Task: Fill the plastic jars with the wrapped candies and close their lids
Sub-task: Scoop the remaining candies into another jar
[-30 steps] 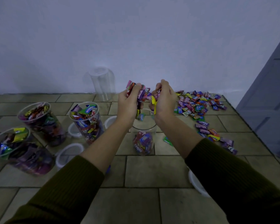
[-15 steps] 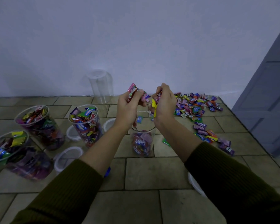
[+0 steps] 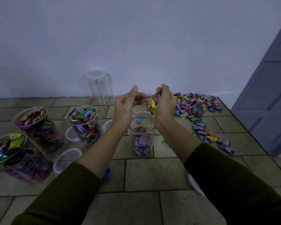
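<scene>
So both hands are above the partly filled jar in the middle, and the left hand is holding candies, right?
Not quite. The head view shows the right hand gripping the candies; the left hand is empty, fingers relaxed. Both hands are above the partly filled jar in the middle.

Location: an indoor room, probably domestic; the exact room type cannot be determined. Indicators:

- The floor (image 3: 152, 172) is laid with rectangular beige tiles and dark joints.
- A plain pale wall (image 3: 136, 38) meets the floor along the far edge.
- A grey panelled door (image 3: 269, 103) stands at the right.
- Clear plastic jars (image 3: 84, 125), loose lids (image 3: 66, 158) and a heap of wrapped candies (image 3: 193, 106) sit directly on the tiles.
</scene>
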